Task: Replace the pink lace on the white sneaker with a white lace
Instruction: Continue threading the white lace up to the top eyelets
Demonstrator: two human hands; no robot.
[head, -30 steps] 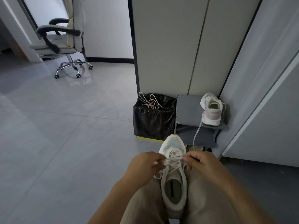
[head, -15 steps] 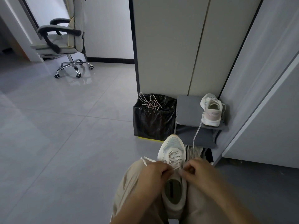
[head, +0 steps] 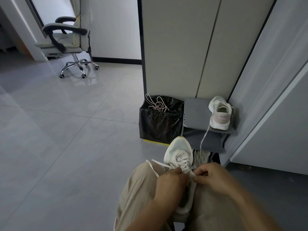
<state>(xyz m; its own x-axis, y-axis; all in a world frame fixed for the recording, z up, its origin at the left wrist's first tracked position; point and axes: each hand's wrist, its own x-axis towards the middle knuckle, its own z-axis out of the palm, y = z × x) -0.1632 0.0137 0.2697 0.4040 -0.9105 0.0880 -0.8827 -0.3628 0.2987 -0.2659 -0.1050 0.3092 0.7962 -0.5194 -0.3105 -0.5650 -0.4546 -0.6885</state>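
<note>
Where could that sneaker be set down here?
Free: the tiled floor between black bin and office chair, and the grey shelf left of the other sneaker. Crowded: the lap, where left hand and right hand pinch the white lace on the white sneaker.

Glossy grey floor tiles (head: 58, 130) spread to the left of the grip. Far up-left of it stands an office chair (head: 66, 39) on chrome wheels. Just beyond the grip, a black bin bag (head: 158, 125) and a grey shelf (head: 196, 112) stand side by side below beige cabinet panels (head: 175, 47).

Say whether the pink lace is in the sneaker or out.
Out. The pink lace lies on top of the black bin; the sneaker on the lap has a white lace.
</note>
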